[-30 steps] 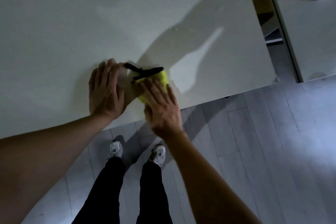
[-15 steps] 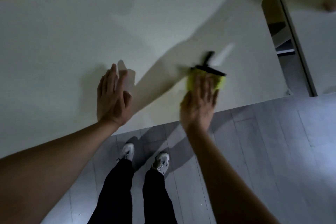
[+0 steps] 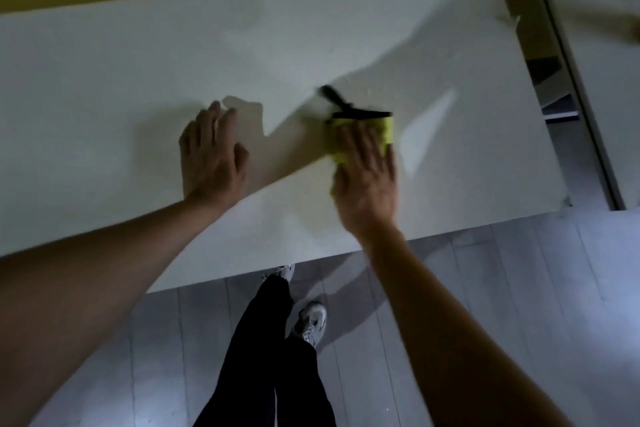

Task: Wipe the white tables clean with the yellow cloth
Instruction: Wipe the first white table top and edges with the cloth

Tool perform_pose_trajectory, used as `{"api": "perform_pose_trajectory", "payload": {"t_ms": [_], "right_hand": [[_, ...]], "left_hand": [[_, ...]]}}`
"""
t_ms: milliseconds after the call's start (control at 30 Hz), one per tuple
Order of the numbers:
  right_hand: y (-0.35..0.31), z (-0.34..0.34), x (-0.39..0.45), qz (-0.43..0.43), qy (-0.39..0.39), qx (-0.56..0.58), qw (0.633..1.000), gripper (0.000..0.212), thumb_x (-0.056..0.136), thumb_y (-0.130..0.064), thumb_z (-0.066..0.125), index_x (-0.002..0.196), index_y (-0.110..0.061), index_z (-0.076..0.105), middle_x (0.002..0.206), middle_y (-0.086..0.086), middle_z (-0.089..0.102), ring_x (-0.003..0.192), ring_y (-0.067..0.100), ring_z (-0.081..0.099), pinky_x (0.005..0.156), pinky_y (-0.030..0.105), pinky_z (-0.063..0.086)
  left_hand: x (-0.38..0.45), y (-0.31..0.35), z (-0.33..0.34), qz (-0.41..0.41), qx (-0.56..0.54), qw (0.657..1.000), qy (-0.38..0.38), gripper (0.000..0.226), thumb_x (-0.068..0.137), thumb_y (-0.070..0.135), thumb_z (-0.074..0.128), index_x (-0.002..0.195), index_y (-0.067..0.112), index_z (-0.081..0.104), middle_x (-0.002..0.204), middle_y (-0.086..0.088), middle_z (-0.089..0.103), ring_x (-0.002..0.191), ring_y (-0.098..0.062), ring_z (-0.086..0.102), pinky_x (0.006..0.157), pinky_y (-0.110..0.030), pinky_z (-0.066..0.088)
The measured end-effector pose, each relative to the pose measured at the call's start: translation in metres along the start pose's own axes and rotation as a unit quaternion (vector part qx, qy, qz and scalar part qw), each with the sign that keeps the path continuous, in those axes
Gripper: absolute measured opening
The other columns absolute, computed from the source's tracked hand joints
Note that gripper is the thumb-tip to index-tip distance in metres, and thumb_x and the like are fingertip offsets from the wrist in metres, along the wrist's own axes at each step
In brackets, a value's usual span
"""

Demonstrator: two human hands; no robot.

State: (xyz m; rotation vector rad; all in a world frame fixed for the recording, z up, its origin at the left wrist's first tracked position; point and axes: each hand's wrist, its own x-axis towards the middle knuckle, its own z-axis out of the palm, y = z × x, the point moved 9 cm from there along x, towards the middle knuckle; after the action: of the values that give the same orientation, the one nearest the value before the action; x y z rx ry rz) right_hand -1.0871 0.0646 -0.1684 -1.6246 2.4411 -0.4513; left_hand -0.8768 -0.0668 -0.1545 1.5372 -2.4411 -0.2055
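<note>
1. White table (image 3: 346, 28) – large flat matte top, dimly lit.
2. Yellow cloth (image 3: 386, 130) – bunched, black strip along far edge, flat on table near its front edge, partly covered.

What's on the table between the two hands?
Nothing but bare white table and a dark shadow lies between the left hand and the right hand pressing the yellow cloth, in the head view.

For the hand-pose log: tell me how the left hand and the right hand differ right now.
The left hand lies bare on the white table, while the right hand presses the yellow cloth under its fingers. The left hand sits nearer the table's middle; the right hand is closer to its right end, behind the cloth's black clip. Both have straight fingers, palms down.
</note>
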Motion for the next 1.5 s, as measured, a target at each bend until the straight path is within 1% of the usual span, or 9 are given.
{"api": "perform_pose_trajectory", "payload": {"t_ms": [133,267,500,633,867,1000,1233,1333,1500], "right_hand": [[0.083,-0.029,0.006,0.14,0.044,0.005,0.989,0.061,0.1,-0.037,0.031,0.159,-0.026,0.02,0.167,0.001,0.017,0.154,0.019,0.01,0.125,0.048,0.011],[0.069,-0.025,0.009,0.226,0.088,-0.019,0.97,0.059,0.104,-0.035,0.034,0.16,-0.021,0.019,0.166,0.003,0.017,0.155,0.021,0.01,0.125,0.045,0.007],[-0.131,0.039,0.045,-0.079,0.005,0.026,0.996,0.06,0.097,-0.027,0.046,0.155,-0.021,0.033,0.163,0.004,0.028,0.154,0.022,0.015,0.125,0.05,0.009],[-0.123,0.04,0.057,-0.146,-0.036,-0.002,0.989,0.059,0.1,-0.033,0.043,0.157,-0.026,0.029,0.165,-0.001,0.023,0.155,0.019,0.01,0.124,0.049,0.007],[0.061,-0.029,0.089,0.151,0.085,-0.011,0.985,0.06,0.101,-0.029,0.043,0.157,-0.02,0.028,0.164,0.005,0.024,0.154,0.022,0.017,0.125,0.045,0.012],[0.053,-0.021,0.101,0.228,0.106,-0.02,0.968,0.061,0.102,-0.038,0.031,0.159,-0.02,0.02,0.166,0.005,0.019,0.154,0.023,0.013,0.125,0.045,0.006],[-0.137,0.036,0.137,-0.102,0.015,0.026,0.994,0.058,0.096,-0.028,0.042,0.154,-0.02,0.037,0.161,0.004,0.032,0.153,0.021,0.019,0.126,0.046,0.005],[-0.146,0.043,0.148,-0.186,-0.031,0.008,0.982,0.06,0.098,-0.034,0.04,0.156,-0.026,0.03,0.165,-0.001,0.025,0.154,0.017,0.013,0.125,0.046,0.008],[-0.035,0.002,0.189,-0.061,0.052,0.014,0.997,0.052,0.1,-0.023,0.048,0.151,-0.02,0.042,0.159,0.007,0.037,0.15,0.026,0.026,0.121,0.05,0.02]], "left_hand": [[0.043,-0.022,0.01,-0.05,0.015,0.999,-0.006,0.065,0.097,0.025,0.034,0.16,0.01,0.032,0.168,-0.018,0.025,0.155,-0.041,0.023,0.128,-0.052,0.015],[0.048,-0.029,0.014,-0.074,0.0,0.997,0.007,0.064,0.099,0.028,0.029,0.161,0.014,0.029,0.17,-0.014,0.024,0.157,-0.036,0.019,0.129,-0.049,0.01],[0.049,-0.032,0.013,-0.064,-0.011,0.998,0.007,0.054,0.106,0.024,0.036,0.159,0.012,0.036,0.169,-0.015,0.028,0.156,-0.038,0.021,0.129,-0.049,0.012],[0.048,-0.033,0.014,-0.059,-0.011,0.998,0.003,0.056,0.105,0.028,0.033,0.159,0.013,0.036,0.169,-0.014,0.027,0.157,-0.037,0.021,0.129,-0.048,0.013],[0.048,-0.031,0.012,-0.071,0.0,0.997,-0.004,0.069,0.097,0.012,0.046,0.163,0.013,0.026,0.171,-0.013,0.02,0.158,-0.035,0.017,0.129,-0.05,0.011],[0.047,-0.031,0.012,-0.076,-0.003,0.997,0.004,0.07,0.096,0.01,0.05,0.163,0.012,0.027,0.171,-0.014,0.022,0.158,-0.036,0.017,0.129,-0.05,0.011],[0.049,-0.028,0.013,-0.066,0.018,0.997,-0.023,0.065,0.1,0.026,0.03,0.163,0.009,0.027,0.171,-0.016,0.021,0.158,-0.038,0.017,0.129,-0.051,0.012],[0.05,-0.029,0.014,-0.064,0.036,0.997,-0.029,0.068,0.098,0.022,0.04,0.163,0.008,0.025,0.171,-0.017,0.02,0.157,-0.039,0.019,0.128,-0.053,0.015],[0.05,-0.03,0.014,-0.081,0.036,0.995,-0.034,0.077,0.093,0.014,0.051,0.164,0.012,0.023,0.172,-0.012,0.017,0.159,-0.034,0.013,0.129,-0.049,0.011]]}}
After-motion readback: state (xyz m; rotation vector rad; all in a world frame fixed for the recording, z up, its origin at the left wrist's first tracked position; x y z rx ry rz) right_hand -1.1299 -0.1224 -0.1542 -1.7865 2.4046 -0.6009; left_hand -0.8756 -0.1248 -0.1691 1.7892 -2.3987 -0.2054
